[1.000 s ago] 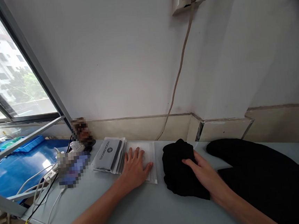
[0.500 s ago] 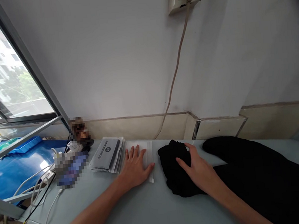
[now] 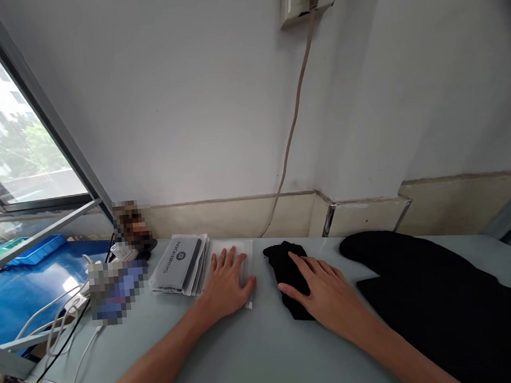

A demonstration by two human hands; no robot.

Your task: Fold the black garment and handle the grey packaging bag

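Pale grey wall fills the background, with a socket (image 3: 300,0) high up and its cable (image 3: 292,123) trailing down to the skirting behind a light grey tabletop (image 3: 252,358). At the left a window (image 3: 4,130) looks out on buildings and trees.

The left hand (image 3: 228,283) lies flat, fingers spread, on a clear plastic bag (image 3: 245,253) that sits on the tabletop; the palm seems to pin the slippery bag so it cannot slide. It grips nothing. Just to its left, touching or nearly touching the bag, is a fanned stack of grey printed packets (image 3: 179,264), kept within easy reach of that hand.

The right hand (image 3: 324,290) is also open and flat, pressing down on a small folded black cloth (image 3: 284,266), with the fingers reaching over its far part. The pressure looks meant to hold the fold compact and squeeze it thin. The cloth lies just beside the bag, apart from it by a narrow strip of bare surface.

To the right, a larger pile of black fabric (image 3: 448,300) spreads over the tabletop near the right forearm. Farther left are white cables (image 3: 65,315), a blurred-out object near them, and a blue tray (image 3: 36,246) beyond the tabletop's edge.
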